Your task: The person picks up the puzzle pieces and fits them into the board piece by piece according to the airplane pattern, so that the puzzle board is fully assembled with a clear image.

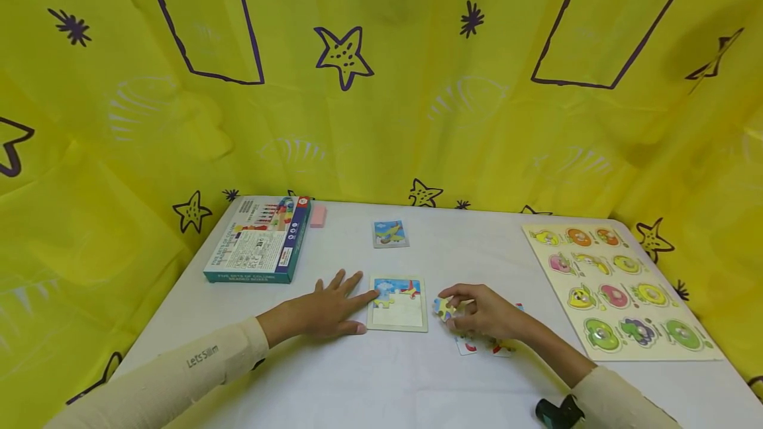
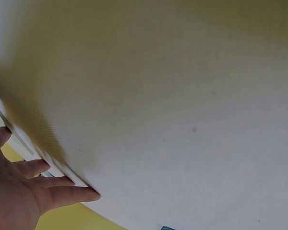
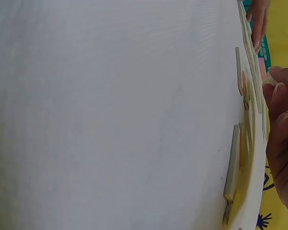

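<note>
A small square puzzle frame (image 1: 398,330) lies mid-table, with joined pieces along its top and left side; its lower right shows bare board. My left hand (image 1: 326,310) rests on the table with fingers spread, fingertips at the frame's left edge. Just right of the frame, my right hand (image 1: 485,310) pinches a puzzle piece (image 1: 444,310) between thumb and fingers. Under that hand lie several loose puzzle pieces (image 1: 467,345), partly hidden by it. In the right wrist view, the loose pieces (image 3: 234,163) appear edge-on beside the curled fingers (image 3: 281,100).
Behind the frame lies a small picture card (image 1: 391,234) with a yellow plane. A boxed set (image 1: 256,240) sits at the back left, beside a pink block (image 1: 318,216). A wooden fruit peg board (image 1: 620,286) takes up the right side. A yellow curtain (image 1: 381,118) hangs behind the table.
</note>
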`<action>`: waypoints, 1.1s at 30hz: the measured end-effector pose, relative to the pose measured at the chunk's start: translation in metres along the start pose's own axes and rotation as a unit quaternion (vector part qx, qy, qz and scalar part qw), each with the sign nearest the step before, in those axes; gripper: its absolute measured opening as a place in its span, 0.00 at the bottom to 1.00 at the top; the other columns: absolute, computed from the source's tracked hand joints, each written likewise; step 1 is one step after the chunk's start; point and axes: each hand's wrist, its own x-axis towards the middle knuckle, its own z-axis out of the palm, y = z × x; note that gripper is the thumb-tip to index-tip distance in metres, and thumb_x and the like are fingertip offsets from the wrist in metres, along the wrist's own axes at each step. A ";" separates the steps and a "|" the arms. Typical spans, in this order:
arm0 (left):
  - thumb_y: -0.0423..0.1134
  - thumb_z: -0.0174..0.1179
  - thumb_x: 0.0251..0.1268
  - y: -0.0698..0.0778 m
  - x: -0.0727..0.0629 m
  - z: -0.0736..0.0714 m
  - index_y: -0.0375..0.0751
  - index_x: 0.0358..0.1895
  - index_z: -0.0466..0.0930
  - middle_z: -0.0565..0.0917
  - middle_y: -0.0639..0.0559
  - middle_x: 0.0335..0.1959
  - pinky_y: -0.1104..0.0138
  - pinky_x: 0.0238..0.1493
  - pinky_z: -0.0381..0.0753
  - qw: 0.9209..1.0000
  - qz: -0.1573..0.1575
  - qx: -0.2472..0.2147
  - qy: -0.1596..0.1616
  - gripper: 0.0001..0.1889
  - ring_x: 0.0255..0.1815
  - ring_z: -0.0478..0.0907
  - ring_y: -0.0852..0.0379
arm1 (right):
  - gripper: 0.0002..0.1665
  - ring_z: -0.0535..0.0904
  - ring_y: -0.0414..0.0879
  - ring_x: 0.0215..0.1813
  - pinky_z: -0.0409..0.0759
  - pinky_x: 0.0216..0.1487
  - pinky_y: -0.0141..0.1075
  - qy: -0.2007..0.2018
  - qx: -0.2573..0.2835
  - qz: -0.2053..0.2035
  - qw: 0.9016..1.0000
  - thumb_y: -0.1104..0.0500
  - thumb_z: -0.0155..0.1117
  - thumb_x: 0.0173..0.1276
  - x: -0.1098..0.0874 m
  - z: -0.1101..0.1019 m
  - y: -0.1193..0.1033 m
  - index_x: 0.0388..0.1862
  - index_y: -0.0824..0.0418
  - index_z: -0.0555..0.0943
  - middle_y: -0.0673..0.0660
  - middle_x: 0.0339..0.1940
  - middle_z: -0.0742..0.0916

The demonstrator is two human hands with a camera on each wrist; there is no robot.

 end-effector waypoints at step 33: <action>0.66 0.48 0.73 0.000 -0.001 -0.001 0.61 0.80 0.54 0.49 0.37 0.82 0.28 0.66 0.58 1.000 0.006 -0.002 0.006 0.37 0.80 0.45 0.26 | 0.22 0.74 0.43 0.36 0.72 0.38 0.31 0.087 -0.123 -0.007 0.989 0.55 0.80 0.56 0.064 0.046 -0.033 0.47 0.60 0.83 0.49 0.33 0.82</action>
